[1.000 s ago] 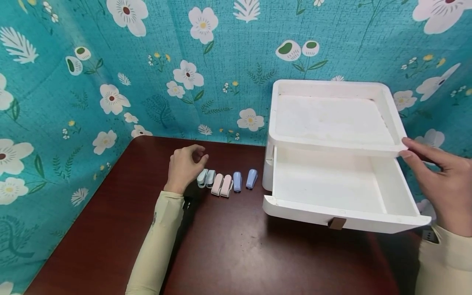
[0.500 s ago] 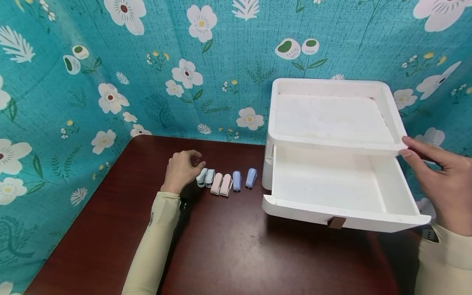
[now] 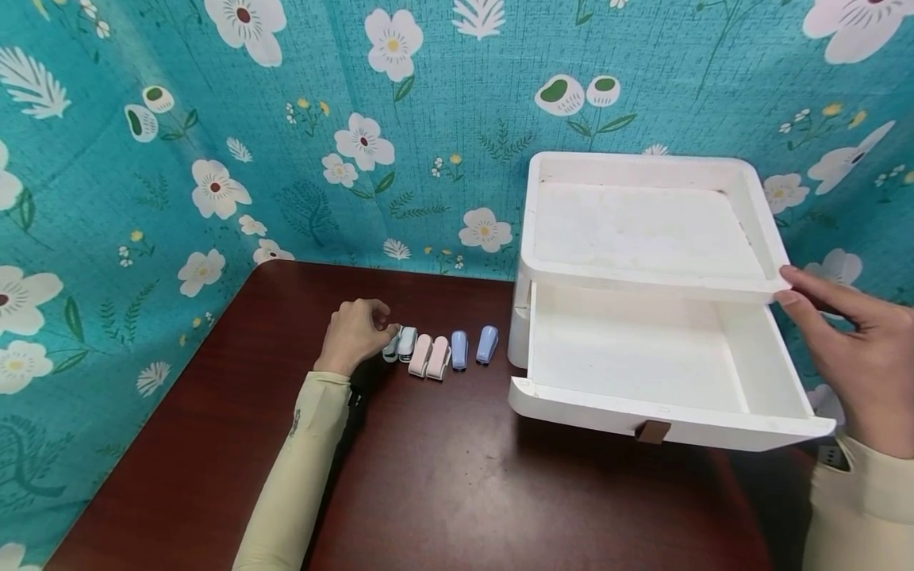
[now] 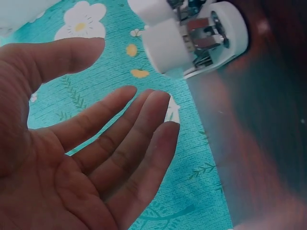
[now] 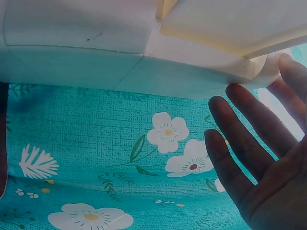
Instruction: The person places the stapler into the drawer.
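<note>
Down a touch since the earlier frame, the left hand [image 3: 352, 339] now has its thumb overlapping the leftmost mint mini stapler [image 3: 390, 352] as I watch through the head camera; the right hand [image 3: 865, 341] looks unmoved. On the left wrist feed I see the fingers [image 4: 153, 158] held wide of the thumb, nothing between them, and a gap before the nearest stapler. What matters most to me is that the pair of mint mini staplers lies just to the right of those fingertips, side by side on the counter [image 3: 428, 476], long axes running roughly away from the person. The left hand is by far the nearer. Counting rightward along the row I get two mint, two pink mini staplers [image 3: 420, 357] and two blue mini staplers [image 3: 459, 350], six in all, the blue ones set a little apart. Right of them I have one white drawer unit [image 3: 643, 285], its single visible drawer [image 3: 585, 406] pulled out, one brown tab [image 3: 653, 432] in front. I see the right hand pinching the unit's near right top corner between thumb and forefinger. Floral cloth [image 3: 443, 95] hangs behind.
</note>
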The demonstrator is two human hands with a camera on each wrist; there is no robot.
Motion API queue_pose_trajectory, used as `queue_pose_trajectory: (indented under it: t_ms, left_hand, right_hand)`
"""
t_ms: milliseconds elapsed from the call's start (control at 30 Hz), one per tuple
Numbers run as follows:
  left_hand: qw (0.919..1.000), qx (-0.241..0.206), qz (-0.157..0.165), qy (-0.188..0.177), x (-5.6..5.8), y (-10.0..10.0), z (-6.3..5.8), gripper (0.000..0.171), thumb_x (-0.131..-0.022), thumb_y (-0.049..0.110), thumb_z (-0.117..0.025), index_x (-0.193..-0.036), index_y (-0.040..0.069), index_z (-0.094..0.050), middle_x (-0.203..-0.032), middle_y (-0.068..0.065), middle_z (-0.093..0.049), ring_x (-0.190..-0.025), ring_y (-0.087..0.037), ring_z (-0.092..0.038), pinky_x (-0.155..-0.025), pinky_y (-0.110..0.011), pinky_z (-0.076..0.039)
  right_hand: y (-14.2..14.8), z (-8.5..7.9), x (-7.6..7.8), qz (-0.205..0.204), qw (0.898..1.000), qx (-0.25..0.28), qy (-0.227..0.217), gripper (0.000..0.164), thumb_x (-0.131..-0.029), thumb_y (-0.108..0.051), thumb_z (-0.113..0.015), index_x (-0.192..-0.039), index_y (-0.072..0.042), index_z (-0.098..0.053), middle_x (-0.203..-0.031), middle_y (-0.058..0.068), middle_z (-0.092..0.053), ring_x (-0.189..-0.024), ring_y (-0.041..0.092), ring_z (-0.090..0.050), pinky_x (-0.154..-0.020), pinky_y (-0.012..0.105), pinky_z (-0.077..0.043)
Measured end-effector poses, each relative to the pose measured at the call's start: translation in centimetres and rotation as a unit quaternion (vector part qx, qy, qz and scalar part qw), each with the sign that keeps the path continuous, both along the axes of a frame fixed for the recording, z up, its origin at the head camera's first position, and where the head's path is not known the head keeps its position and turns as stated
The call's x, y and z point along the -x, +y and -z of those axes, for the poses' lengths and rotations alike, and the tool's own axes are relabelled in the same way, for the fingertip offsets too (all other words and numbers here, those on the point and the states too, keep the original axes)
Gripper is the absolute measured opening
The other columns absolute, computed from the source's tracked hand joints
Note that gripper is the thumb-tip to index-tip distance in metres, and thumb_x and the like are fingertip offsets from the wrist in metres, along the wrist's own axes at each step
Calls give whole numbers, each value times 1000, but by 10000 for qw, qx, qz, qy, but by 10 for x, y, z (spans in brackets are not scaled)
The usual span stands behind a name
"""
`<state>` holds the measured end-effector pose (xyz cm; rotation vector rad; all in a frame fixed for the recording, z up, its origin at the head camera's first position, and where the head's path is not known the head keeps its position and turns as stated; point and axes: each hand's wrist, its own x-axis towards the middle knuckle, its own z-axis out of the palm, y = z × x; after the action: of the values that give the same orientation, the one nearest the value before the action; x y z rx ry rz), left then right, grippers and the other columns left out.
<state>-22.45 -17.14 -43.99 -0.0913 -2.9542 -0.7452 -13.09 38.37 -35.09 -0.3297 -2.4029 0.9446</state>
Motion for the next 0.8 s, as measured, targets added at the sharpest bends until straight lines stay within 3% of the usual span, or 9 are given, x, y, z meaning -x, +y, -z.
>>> queue_pose_trajectory:
  t_ms: [300,800]
  left_hand:
    - [9997,128,39,-228,0,0,7,37,-86,27,-81,-113,4,-76,-98,-13,-76,-83,-26,-70,-72,-43,-58]
    - [9984,226,-58,-522,1,-6,8,33,-85,28,-82,-107,3,-78,-102,-14,-77,-87,-28,-70,-76,-44,-59]
  right_hand:
    - [0,1,0,-23,10000,23,27,37,-102,-29,-67,-138,-40,-64,-146,-23,-58,-140,1,-55,-115,40,-39]
    - [-4,-1,0,84,9999,70,64,36,-102,-29,-68,-136,-41,-66,-144,-21,-61,-135,-1,-59,-115,40,-40]
